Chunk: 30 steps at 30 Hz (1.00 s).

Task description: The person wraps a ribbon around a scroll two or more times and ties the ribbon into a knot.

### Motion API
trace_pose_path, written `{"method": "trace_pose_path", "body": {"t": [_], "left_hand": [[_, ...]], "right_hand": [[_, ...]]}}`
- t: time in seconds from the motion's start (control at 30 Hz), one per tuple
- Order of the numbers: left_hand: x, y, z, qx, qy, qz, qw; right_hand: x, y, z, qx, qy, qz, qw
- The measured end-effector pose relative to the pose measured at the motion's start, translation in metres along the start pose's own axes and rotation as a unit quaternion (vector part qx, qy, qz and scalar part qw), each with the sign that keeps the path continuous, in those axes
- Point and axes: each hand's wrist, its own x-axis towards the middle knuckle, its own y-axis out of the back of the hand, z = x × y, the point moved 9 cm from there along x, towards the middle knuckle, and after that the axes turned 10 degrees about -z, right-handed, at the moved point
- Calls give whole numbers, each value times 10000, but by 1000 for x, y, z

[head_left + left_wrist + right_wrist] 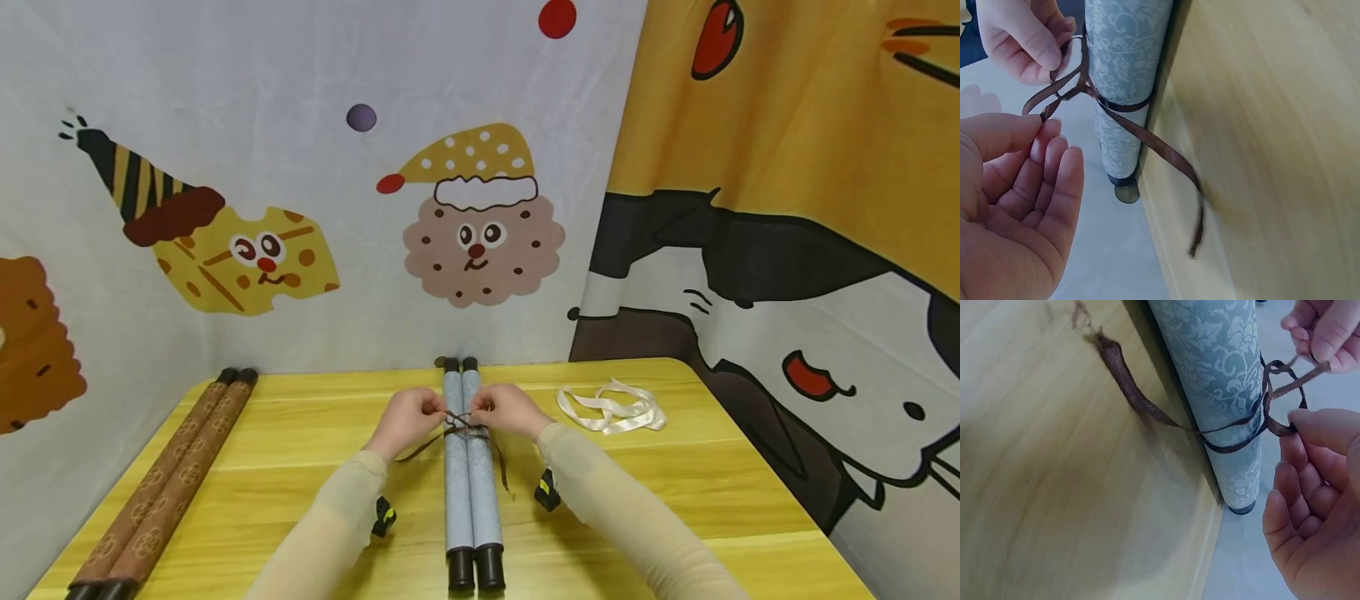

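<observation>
Yellow wood-grain table, printed cloth at the far side. My left hand and right hand each have a pinching grip on thin brown ribbon, looped round the blue scroll mid-table. Risk: uneven pulling could let it slip and slacken; it's flat, slick-looking. Scroll: paired rolls, pale floral pattern, dark ends.
</observation>
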Motion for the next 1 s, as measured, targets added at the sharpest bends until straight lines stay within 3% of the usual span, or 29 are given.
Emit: {"method": "trace_pose_path", "body": {"t": [0.27, 0.63, 0.83, 1.0], "left_hand": [[-3, -3, -10, 59, 121, -65, 9999], [-2, -9, -17, -26, 257, -184, 9995], [-3, -12, -22, -94, 328, -267, 9991], [-3, -17, -25, -115, 400, -546, 9976]], "right_hand": [[-8, 8, 7, 239, -242, 248, 9991], [-12, 10, 7, 534, -190, 424, 9975], [-14, 6, -11, 347, 403, 297, 9981], [-20, -3, -33, -700, 1164, 269, 9904]]}}
